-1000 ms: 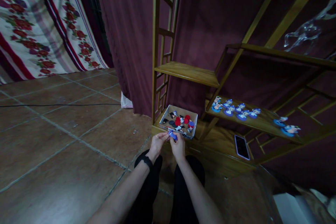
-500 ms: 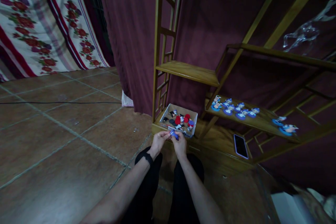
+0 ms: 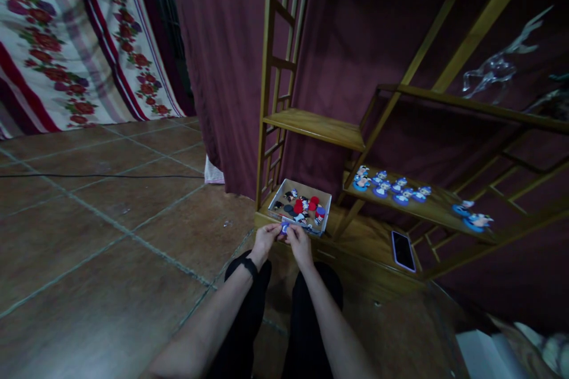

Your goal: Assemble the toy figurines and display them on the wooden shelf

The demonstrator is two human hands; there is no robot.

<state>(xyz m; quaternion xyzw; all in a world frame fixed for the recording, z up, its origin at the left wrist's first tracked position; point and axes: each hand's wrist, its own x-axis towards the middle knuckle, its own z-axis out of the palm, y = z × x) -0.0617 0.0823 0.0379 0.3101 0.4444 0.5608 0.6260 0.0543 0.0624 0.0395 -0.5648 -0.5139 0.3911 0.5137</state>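
Note:
Between the fingertips of both hands is a small purple-and-white piece, perhaps part of a figurine; its exact shape is too small to make out. My left hand pinches it from the left, a dark band on that wrist. From the right, my right hand closes its fingers on the same piece. Just beyond my fingers sits a shallow white box with small figurine parts and red, grey and purple discs in it. Several small figurines on purple and blue bases stand on the shelf to the right.
A wooden display rack rises ahead, a maroon curtain behind it. On its lowest board lies a phone. A clear glass animal ornament stands on an upper right shelf. A black cable crosses the tiled floor at left.
The purple piece has been turned between my fingers, so a white patch now faces up. Both hands have shifted slightly left, and the view has swung a little to the right.

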